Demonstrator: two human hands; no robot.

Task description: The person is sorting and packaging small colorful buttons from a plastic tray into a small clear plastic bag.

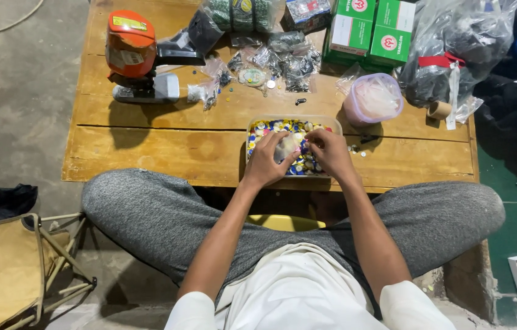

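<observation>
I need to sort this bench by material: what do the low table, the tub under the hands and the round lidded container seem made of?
Low table: bare wood, visible planks and grain. Tub: clear plastic, probably; contents show through. Round container: translucent, pinkish plastic, it seems.

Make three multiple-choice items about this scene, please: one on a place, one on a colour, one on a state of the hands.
1. Where does the orange machine stand?
A. at the table's far left part
B. on the floor
C. inside the tray

2. What colour are the two boxes at the far edge of the wooden table?
A. blue
B. green
C. yellow

3. What are both hands doing?
A. resting on the knees
B. lifting the lidded tub
C. holding a small pale bag over the tray of coloured pieces

Answers:
1 A: it stands on the planks, left of the tray.
2 B: their sides are green, with white panels.
3 C: the left hand and right hand meet at the small pale bag above the tray.
</observation>
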